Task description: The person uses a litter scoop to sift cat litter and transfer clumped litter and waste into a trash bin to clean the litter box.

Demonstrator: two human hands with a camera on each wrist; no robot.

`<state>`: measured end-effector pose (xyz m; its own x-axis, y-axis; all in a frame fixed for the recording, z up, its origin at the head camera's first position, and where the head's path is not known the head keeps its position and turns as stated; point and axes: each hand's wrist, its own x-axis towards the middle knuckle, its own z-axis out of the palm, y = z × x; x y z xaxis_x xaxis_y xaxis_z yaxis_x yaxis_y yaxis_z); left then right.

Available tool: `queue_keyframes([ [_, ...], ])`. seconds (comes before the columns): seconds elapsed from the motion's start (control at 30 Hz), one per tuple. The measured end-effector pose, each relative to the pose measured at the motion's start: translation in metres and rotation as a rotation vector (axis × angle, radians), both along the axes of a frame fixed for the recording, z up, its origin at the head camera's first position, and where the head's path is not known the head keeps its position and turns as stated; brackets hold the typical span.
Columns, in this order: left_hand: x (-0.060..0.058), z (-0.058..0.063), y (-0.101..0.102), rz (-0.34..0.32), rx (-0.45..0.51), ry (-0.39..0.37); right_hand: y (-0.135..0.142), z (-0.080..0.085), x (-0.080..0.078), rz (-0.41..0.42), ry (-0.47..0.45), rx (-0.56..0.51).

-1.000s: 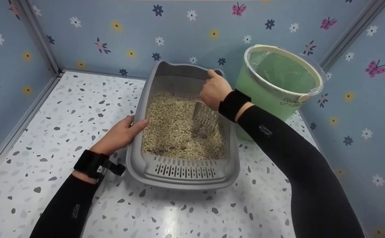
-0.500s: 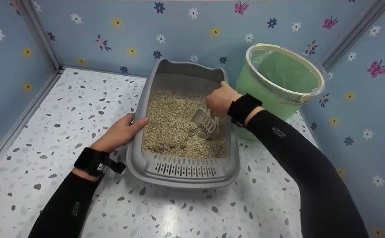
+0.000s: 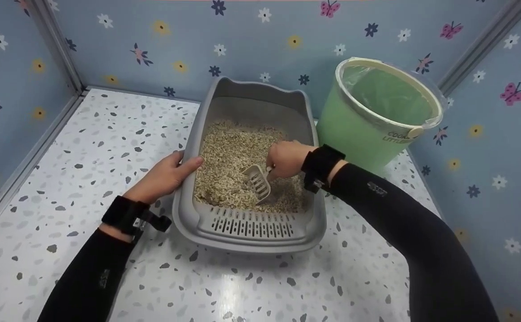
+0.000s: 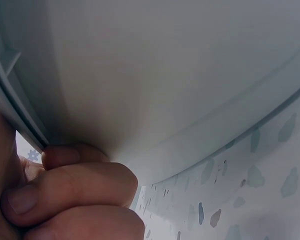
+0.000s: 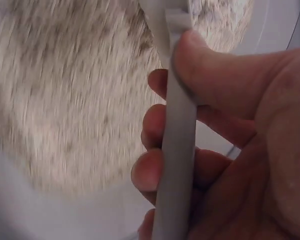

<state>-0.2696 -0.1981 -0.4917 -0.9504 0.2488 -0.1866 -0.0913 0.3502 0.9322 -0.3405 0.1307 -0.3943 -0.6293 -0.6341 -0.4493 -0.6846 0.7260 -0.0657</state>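
Note:
A grey litter box (image 3: 251, 243) stands on the speckled surface, with tan granular litter (image 3: 229, 156) spread across its floor. My left hand (image 3: 164, 176) grips the box's left rim, thumb on top; in the left wrist view its fingers (image 4: 90, 187) curl under the rim against the outer wall. Inside the box, my right hand (image 3: 287, 158) holds a slotted litter scoop (image 3: 259, 182) whose head is tilted in the litter near the front. The right wrist view shows fingers and thumb wrapped round the scoop's handle (image 5: 177, 140), with the litter blurred below.
A green bin (image 3: 350, 129) with a clear plastic liner and cream rim stands right behind the box, close to its right wall. Flower-patterned panels (image 3: 260, 36) rise at the back and both sides. Bare speckled surface (image 3: 86, 165) lies left of the box.
My right hand has come down and toward the front of the box, carrying the scoop forward and left through the litter. The left hand has kept its hold on the rim.

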Motion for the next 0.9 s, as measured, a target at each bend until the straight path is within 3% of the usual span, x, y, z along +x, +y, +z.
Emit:
queue_keyframes([
  [0.17,-0.002,0.002,0.004,-0.007,-0.005,0.018,-0.012,-0.013,0.016,-0.010,-0.102,-0.083],
  [0.3,-0.004,0.003,0.006,-0.010,0.001,0.026,-0.019,-0.020,0.024,-0.077,-0.146,-0.107],
  [0.47,-0.004,0.003,0.004,0.002,-0.003,0.014,-0.026,-0.027,0.025,-0.124,-0.164,-0.150],
  [0.7,0.000,0.001,0.000,0.002,-0.012,-0.015,-0.032,-0.039,0.023,-0.126,-0.215,-0.221],
  [0.9,0.001,0.001,0.001,0.008,-0.015,-0.015,-0.028,-0.041,0.022,-0.219,-0.291,-0.275],
])
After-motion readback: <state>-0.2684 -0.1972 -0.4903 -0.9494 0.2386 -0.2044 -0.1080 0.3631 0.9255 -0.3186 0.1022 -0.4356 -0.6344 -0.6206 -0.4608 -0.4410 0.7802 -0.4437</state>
